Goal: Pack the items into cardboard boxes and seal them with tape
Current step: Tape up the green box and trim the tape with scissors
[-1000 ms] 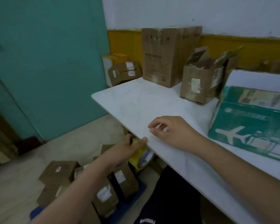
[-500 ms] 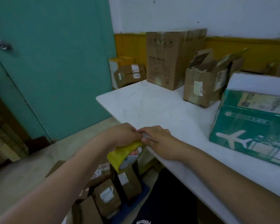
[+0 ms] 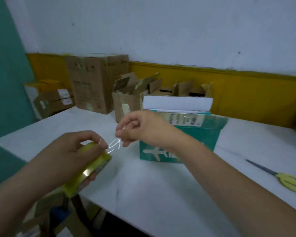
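Note:
My left hand (image 3: 72, 151) grips a yellow roll of clear tape (image 3: 91, 170) above the table's front left edge. My right hand (image 3: 142, 129) pinches the loose end of the tape (image 3: 115, 144), and a short clear strip stretches between the two hands. Just behind my right hand stands a green box with a white aeroplane print (image 3: 183, 134) on the white table (image 3: 161, 185); its white top flap is raised.
Yellow-handled scissors (image 3: 284, 178) lie on the table at the right. A tall closed cardboard box (image 3: 96, 82) and several open cardboard boxes (image 3: 126, 100) stand along the back by the wall. More boxes (image 3: 55, 98) sit on the floor at the left.
My left hand brought the tape roll up from under the table edge. My right hand took the tape's end and pulled it away from the roll. The view swung to the right.

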A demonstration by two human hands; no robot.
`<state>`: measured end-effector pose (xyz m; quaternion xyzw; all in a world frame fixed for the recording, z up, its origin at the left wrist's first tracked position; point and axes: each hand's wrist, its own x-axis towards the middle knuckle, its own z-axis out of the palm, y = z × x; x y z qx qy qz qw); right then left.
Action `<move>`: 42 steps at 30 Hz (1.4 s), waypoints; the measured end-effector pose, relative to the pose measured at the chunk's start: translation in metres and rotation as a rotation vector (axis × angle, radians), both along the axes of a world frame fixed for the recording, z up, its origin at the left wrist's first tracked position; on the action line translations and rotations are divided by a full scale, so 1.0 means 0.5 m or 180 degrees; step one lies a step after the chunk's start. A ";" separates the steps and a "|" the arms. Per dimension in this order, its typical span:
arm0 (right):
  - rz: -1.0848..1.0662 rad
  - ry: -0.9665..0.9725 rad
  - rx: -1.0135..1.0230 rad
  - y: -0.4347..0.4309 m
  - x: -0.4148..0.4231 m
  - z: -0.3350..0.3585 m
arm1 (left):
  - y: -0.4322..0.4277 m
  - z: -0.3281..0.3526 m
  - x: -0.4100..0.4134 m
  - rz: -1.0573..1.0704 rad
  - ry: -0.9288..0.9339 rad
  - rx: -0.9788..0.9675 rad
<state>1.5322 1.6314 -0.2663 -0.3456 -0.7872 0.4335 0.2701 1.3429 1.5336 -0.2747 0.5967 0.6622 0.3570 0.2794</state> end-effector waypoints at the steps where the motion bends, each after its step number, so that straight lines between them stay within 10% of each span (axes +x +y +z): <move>1: -0.0165 0.0011 -0.0008 -0.014 0.035 0.015 | 0.000 -0.005 0.033 -0.0120 -0.0297 0.0071; 6: -0.1243 -0.1141 0.1267 -0.084 0.177 0.057 | 0.017 -0.039 0.183 -0.0866 -0.1054 -0.0090; 10: -0.1678 -0.2022 0.2103 -0.126 0.243 0.053 | 0.034 -0.063 0.239 -0.1319 0.0387 0.0049; 16: -0.1484 -0.2086 0.2873 -0.134 0.288 0.021 | 0.104 0.001 0.259 -0.0307 0.1128 0.2590; 42: -0.1262 -0.1064 0.2207 -0.049 0.322 -0.015 | 0.244 0.066 0.286 -0.1955 0.0964 0.0434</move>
